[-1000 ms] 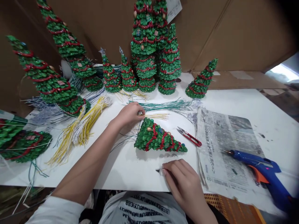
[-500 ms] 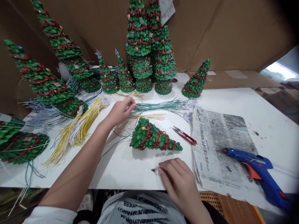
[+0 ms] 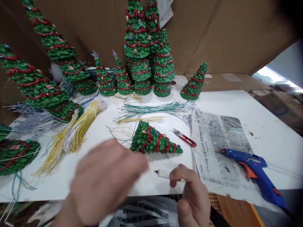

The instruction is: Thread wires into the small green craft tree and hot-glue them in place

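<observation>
My left hand is raised over the front left of the table, smeared by motion; whether its fingers hold anything cannot be made out. At the front edge, my right hand is turned partly palm up, fingers bent and thumb apart. Its index finger overlaps the rear of a white pen-like tool with a dark pointed tip, which lies on the table. Just beyond lies a small green Christmas tree on its side, with red garland and gold balls. Red-handled thread snips rest to its right.
Green wires and yellow wires lie behind the tree. A yellow-white wire bundle is at left. Decorated trees stand along the cardboard wall. A blue glue gun lies on newspaper at right.
My left hand has left the green wires and come back toward me, now nearer the camera. My right hand has turned over and uncovered more of the white pen-like tool.
</observation>
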{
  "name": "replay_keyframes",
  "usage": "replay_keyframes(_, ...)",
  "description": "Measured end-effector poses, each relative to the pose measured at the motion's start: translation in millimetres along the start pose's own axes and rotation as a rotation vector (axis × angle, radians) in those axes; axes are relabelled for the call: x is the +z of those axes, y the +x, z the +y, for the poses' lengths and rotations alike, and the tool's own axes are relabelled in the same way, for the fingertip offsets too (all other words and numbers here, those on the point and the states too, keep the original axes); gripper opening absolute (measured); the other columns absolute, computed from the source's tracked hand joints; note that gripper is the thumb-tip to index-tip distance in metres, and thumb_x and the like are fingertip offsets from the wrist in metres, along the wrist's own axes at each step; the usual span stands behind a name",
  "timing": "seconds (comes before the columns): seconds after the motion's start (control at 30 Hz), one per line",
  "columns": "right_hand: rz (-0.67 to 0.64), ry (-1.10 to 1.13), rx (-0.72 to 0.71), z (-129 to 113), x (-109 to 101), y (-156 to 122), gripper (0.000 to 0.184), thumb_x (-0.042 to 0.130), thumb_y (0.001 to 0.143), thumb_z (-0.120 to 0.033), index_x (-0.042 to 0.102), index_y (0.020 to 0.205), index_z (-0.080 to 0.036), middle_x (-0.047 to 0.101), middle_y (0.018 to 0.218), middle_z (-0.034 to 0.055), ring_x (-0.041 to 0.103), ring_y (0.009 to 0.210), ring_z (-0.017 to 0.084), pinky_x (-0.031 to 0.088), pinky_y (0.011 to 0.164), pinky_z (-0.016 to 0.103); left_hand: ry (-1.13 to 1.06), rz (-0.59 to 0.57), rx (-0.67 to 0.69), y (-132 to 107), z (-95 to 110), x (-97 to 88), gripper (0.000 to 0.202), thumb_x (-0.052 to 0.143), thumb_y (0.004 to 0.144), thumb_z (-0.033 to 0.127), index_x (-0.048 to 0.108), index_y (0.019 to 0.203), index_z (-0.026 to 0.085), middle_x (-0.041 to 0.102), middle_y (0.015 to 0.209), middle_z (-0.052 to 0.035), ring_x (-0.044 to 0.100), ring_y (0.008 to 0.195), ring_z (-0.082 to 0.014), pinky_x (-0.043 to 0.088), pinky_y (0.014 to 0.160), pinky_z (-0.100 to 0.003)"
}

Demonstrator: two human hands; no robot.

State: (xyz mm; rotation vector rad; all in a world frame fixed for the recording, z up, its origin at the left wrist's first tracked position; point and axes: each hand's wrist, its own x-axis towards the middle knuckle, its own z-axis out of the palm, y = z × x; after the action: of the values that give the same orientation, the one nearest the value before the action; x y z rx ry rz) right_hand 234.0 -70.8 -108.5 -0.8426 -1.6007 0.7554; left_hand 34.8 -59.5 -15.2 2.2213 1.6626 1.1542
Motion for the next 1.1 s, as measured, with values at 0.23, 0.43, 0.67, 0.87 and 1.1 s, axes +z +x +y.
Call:
replay_keyframes(0.23,-0.093,0.068,-0.109,0.0,12.1,12.6,0.033,0.035,0.101,-0.032,0.048,0.073,-0.02,0.041,0.056,-0.0032,0.042,0.054,0.01,0.03,0.052,0.027,-0.036,-0.19,0.266,-37.7,0.2,38.3,0.016,0.054,0.089,0.011,0.055,0.1,0.023,0.059,0.061,0.0036,0.049,0.051,-0.0114,0.042,0.052,-0.026)
replay_keyframes(0.43,0.211,0.245,0.175,15.3,-2.4,3.2,0.036,0.038,0.1,-0.029,0.047,0.067,-0.02,0.04,0.056,-0.0032,0.042,0.052,0.01,0.031,0.048,0.024,-0.056,-0.204,0.11,-60.4,-31.6,26.2,0.02,0.053,0.089,0.01,0.06,0.102,0.024,0.062,0.065,0.0028,0.055,0.056,-0.0115,0.044,0.054,-0.023)
replay_keyframes(0.67,-0.145,0.251,0.236,3.3,14.8,10.5,0.019,0.056,0.094,-0.038,0.068,0.095,-0.022,0.068,0.074,0.0008,0.064,0.064,0.012,0.051,0.058,0.023,-0.202,-0.214,-0.016,-64.7,-24.2,36.9,0.018,0.05,0.091,0.014,0.063,0.094,0.026,0.067,0.067,0.0039,0.063,0.056,-0.0103,0.047,0.052,-0.019)
replay_keyframes(0.87,-0.233,0.132,0.14,0.0,17.0,11.8,0.012,0.059,0.091,-0.021,0.07,0.095,-0.021,0.072,0.081,0.0016,0.067,0.074,0.012,0.055,0.067,0.024,-0.23,-0.24,-0.029,-58.1,-21.0,41.8,0.015,0.053,0.091,0.016,0.064,0.092,0.027,0.073,0.073,0.0057,0.069,0.063,-0.0094,0.052,0.06,-0.016)
replay_keyframes(1.1,-0.028,0.102,0.118,9.7,9.7,9.5,0.01,0.064,0.087,-0.015,0.071,0.091,-0.021,0.071,0.075,0.0001,0.065,0.068,0.011,0.053,0.06,0.023,-0.206,-0.252,-0.058,-59.7,-24.1,45.0,0.015,0.054,0.091,0.017,0.064,0.092,0.027,0.066,0.065,0.0051,0.061,0.056,-0.0093,0.046,0.055,-0.019)
